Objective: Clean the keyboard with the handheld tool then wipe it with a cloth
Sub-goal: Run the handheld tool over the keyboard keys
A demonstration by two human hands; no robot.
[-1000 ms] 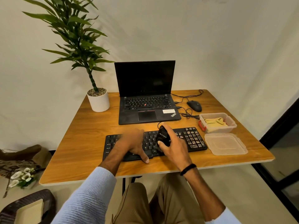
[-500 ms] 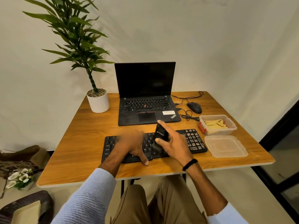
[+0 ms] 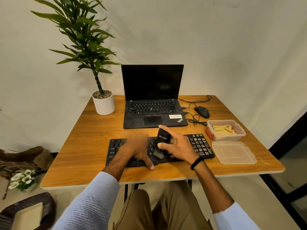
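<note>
My left hand (image 3: 137, 148) lies flat on the keyboard (image 3: 199, 145), hiding its middle keys. My right hand (image 3: 179, 146) grips the tool (image 3: 163, 138), whose blurred lower end seems to touch the keys. One wooden table (image 3: 93, 146) stands against a pale wall (image 3: 216, 47). One cloth (image 3: 222, 128) lies in one tub (image 3: 240, 130), with one lid (image 3: 232, 153) beside it.

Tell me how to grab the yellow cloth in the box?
Pinch the raised fold of the yellow cloth from straight above: the box walls surround it, and the lid lies off beside it, so the top is open.
</note>
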